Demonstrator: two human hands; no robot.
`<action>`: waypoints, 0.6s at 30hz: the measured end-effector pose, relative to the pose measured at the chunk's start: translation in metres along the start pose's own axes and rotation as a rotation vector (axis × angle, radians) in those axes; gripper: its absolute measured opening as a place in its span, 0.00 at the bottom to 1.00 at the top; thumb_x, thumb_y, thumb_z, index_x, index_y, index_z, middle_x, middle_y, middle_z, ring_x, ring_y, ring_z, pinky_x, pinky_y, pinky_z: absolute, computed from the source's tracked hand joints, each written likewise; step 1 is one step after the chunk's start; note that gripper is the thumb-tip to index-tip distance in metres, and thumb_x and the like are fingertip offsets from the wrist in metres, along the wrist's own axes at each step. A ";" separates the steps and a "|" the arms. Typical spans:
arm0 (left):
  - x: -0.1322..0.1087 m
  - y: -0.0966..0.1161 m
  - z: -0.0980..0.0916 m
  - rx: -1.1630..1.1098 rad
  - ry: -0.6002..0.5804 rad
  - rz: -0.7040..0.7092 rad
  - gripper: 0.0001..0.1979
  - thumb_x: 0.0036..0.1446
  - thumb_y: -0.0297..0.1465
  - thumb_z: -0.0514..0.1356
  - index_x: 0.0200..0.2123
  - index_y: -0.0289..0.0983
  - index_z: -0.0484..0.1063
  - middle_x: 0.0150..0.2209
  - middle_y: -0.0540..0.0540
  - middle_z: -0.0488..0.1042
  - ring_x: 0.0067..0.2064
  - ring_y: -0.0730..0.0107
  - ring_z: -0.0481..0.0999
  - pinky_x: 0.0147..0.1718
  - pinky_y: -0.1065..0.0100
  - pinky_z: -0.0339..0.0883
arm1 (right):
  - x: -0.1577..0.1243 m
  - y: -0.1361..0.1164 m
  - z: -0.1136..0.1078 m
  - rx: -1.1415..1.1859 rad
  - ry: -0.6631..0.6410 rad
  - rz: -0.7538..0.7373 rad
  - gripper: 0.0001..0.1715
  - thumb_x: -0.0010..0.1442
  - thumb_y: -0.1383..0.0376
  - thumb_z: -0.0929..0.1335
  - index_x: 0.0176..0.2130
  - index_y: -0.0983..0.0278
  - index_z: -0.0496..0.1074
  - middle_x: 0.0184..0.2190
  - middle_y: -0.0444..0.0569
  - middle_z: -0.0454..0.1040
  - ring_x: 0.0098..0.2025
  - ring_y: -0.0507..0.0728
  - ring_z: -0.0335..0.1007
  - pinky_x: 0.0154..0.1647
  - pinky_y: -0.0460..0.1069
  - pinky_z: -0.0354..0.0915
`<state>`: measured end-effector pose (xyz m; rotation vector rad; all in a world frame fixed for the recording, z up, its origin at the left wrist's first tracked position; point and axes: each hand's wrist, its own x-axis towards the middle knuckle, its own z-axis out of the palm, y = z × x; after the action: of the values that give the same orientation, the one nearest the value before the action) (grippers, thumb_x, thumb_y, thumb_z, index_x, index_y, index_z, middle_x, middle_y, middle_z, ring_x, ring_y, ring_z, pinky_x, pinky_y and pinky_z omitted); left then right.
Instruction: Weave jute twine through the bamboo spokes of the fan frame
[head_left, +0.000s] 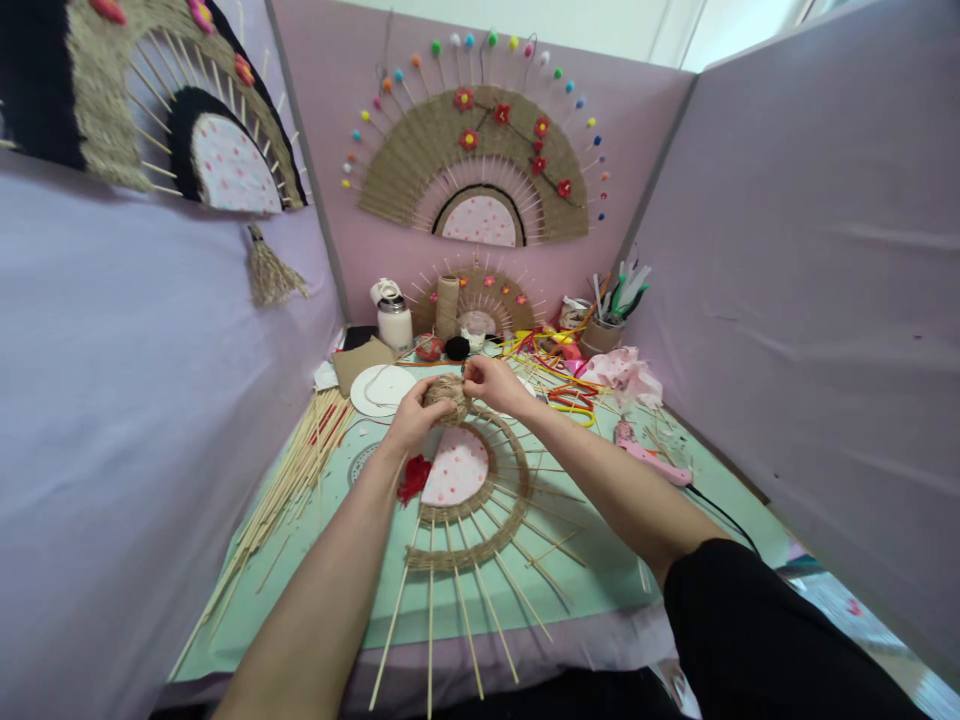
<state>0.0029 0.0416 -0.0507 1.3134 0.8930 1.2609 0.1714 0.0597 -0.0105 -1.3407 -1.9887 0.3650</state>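
My left hand (pixel 417 412) is wrapped round a ball of brown twine (pixel 448 398), holding it above the table. Fingers of my right hand (pixel 495 384) are pinched together at the ball's right side; a strand between them is too small to make out. Below both hands lies a half-made fan (pixel 471 556) of thin sticks, with twine woven across them in curved bands. At its centre is a white half-round piece with pink dots (pixel 459 468). A scrap of red material (pixel 414 479) sits beside it, near my left wrist.
Many thin sticks (pixel 289 490) lie along the left. A pink glue gun (pixel 652 458) with a black cord rests at right. Behind are a white disc (pixel 381 390), a white bottle (pixel 394 322), a twine roll (pixel 448 308) and a tool pot (pixel 602 335). Finished fans (pixel 409 165) hang on the partitions.
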 end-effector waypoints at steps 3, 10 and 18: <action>-0.002 0.004 -0.002 -0.098 -0.055 -0.107 0.27 0.38 0.29 0.66 0.47 0.37 0.69 0.43 0.46 0.74 0.42 0.63 0.74 0.38 0.63 0.70 | 0.005 0.002 0.000 0.039 -0.049 -0.011 0.04 0.44 0.70 0.66 0.27 0.65 0.69 0.21 0.40 0.69 0.25 0.49 0.62 0.27 0.44 0.53; -0.005 0.014 -0.002 -0.088 -0.071 -0.131 0.27 0.40 0.30 0.66 0.47 0.38 0.67 0.44 0.45 0.73 0.43 0.63 0.73 0.37 0.65 0.69 | 0.003 -0.008 -0.012 -0.037 -0.086 -0.127 0.07 0.47 0.71 0.65 0.31 0.66 0.70 0.24 0.42 0.69 0.26 0.50 0.62 0.27 0.44 0.53; -0.004 0.010 0.003 0.221 0.052 -0.002 0.24 0.40 0.29 0.65 0.43 0.35 0.65 0.39 0.46 0.71 0.40 0.64 0.72 0.38 0.64 0.67 | -0.008 -0.028 -0.023 -0.443 -0.153 -0.329 0.08 0.56 0.67 0.64 0.36 0.65 0.71 0.34 0.51 0.74 0.35 0.55 0.67 0.33 0.46 0.55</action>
<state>0.0037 0.0350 -0.0412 1.4561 1.0947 1.2258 0.1691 0.0371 0.0187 -1.2319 -2.4702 -0.1412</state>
